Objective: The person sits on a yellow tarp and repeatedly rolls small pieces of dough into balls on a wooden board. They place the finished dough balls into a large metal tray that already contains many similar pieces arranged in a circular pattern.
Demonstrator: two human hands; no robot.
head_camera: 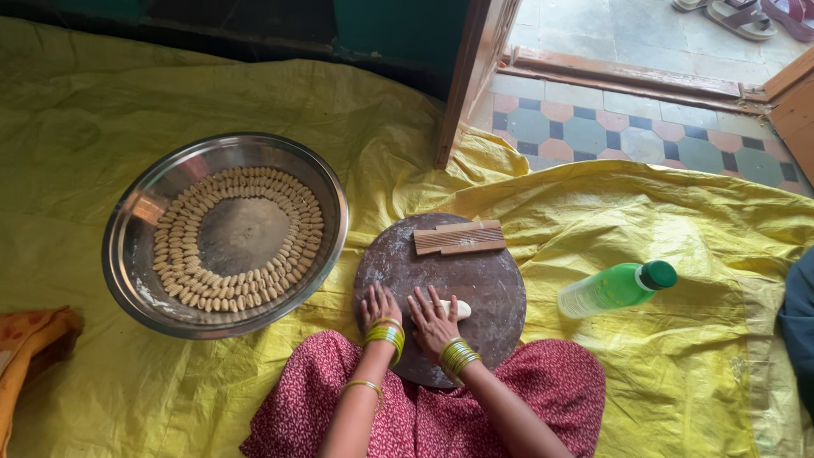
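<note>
- Step judged: a small piece of dough [459,309] is being rolled on the round board [492,284], under the right hand [431,321].
- Next, a shift to the ridged wooden press [459,237] beyond the hands seems called for.
- Left hand [378,307] lies flat, fingers spread, just beside; the right is open, pressing down.

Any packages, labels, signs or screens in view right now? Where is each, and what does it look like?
Plastic bottle: lying on its side on the yellow sheet, to the right of the round board; light green body, dark green cap, pale label area.
No signs or screens.
</note>
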